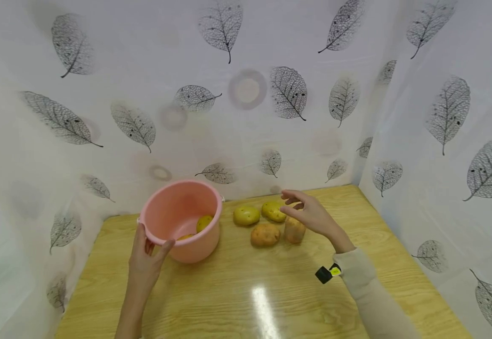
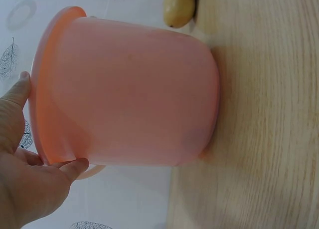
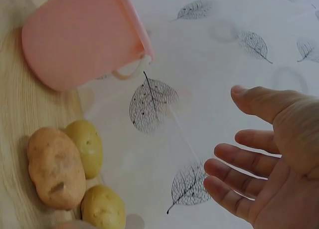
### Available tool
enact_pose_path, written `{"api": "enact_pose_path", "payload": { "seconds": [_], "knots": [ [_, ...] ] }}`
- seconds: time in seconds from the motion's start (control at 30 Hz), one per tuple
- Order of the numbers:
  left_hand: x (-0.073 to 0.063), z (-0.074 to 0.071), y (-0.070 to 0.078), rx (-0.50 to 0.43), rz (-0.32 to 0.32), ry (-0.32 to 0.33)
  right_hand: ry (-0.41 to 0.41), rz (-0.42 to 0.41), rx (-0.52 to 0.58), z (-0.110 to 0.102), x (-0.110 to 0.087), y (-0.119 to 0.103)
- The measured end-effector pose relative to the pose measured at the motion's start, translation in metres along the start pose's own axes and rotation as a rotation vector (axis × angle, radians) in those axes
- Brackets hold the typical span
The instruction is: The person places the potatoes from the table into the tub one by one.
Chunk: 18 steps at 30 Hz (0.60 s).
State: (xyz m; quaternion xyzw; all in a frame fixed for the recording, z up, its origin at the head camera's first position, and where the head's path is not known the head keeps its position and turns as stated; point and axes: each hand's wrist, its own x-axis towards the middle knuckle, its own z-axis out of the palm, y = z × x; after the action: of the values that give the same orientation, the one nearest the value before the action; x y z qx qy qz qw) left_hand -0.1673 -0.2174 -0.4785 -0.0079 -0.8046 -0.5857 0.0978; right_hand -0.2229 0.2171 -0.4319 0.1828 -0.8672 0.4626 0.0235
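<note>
Though near potatoes (image 1: pixel 265 235), right hand (image 1: pixel 309 214) seemingly apart

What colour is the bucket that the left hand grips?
The bucket is plain pink; the left wrist view shows its side best.

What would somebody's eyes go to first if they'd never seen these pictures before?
Probably the pink plastic bucket on the left of the wood-grain table, with the person's left hand gripping it. Next might be the four roundish potatoes, two yellow and two brown, right of the bucket, near the right hand. Dark lacy leaf prints stand out on the white backdrop.
</note>
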Motion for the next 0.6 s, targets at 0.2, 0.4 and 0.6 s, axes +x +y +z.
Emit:
{"api": "enact_pose_path", "payload": {
  "seconds": [0.2,0.4,0.6],
  "knots": [
    [0.001,0.000,0.001,-0.023,0.005,0.006,0.026,0.036,-0.034,-0.010,-0.012,0.012],
    [0.001,0.000,-0.001,-0.027,0.015,0.010,0.054,0.058,-0.062,-0.019,-0.023,0.023],
    [0.001,0.000,-0.001,-0.015,0.016,0.011,0.082,0.082,-0.075,-0.025,-0.030,0.032]
  ]
}}
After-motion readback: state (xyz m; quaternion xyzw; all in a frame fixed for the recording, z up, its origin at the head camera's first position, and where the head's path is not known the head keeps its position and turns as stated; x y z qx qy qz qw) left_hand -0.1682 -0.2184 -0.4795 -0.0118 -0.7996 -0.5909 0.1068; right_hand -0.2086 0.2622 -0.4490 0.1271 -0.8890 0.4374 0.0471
